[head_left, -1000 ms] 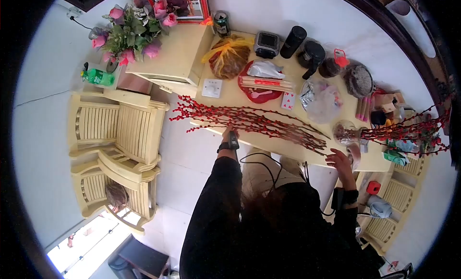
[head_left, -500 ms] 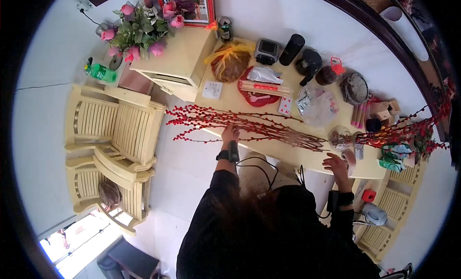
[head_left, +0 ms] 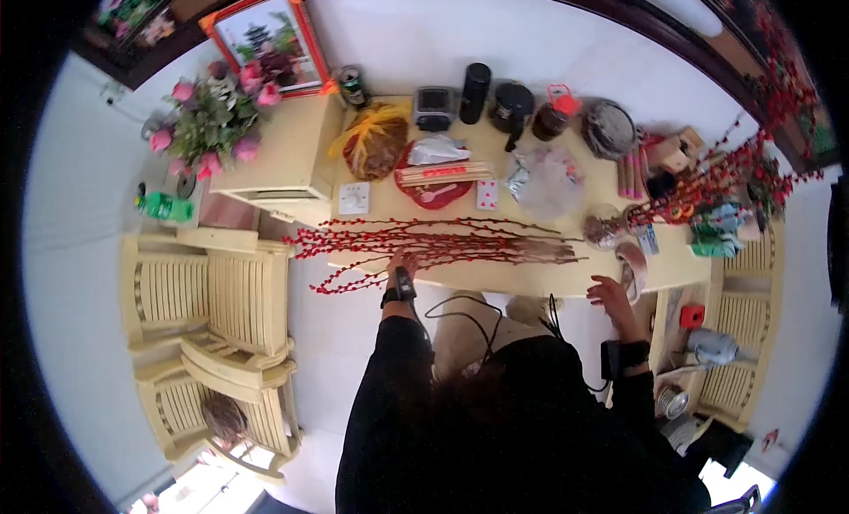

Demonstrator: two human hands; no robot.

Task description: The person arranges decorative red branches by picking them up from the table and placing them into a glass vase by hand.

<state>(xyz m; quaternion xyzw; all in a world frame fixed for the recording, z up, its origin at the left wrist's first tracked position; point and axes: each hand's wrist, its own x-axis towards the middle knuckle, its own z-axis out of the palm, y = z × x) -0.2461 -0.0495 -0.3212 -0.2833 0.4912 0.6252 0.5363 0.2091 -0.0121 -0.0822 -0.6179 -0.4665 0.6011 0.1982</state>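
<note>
Along the table [head_left: 495,278], red branches [head_left: 442,245] lie lengthwise, likely to suit their length, tips overhanging its left end. The left hand [head_left: 402,265] touches them, perhaps steadying; its grip is unclear. The right hand [head_left: 610,295] hovers empty, loosely spread.

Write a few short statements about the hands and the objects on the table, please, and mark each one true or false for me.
1. The left hand is at the bundle of red-berried branches. True.
2. The right hand is gripping the bare ends of that bundle. False: it is apart from them, with its fingers open.
3. The yellow bag lies to the left of the red plate. True.
4. The playing card lies on top of the yellow bag. False: it lies on the table, just right of the red plate.
5. The black cylinder stands lying flat across the red plate. False: it stands upright behind it.
</note>
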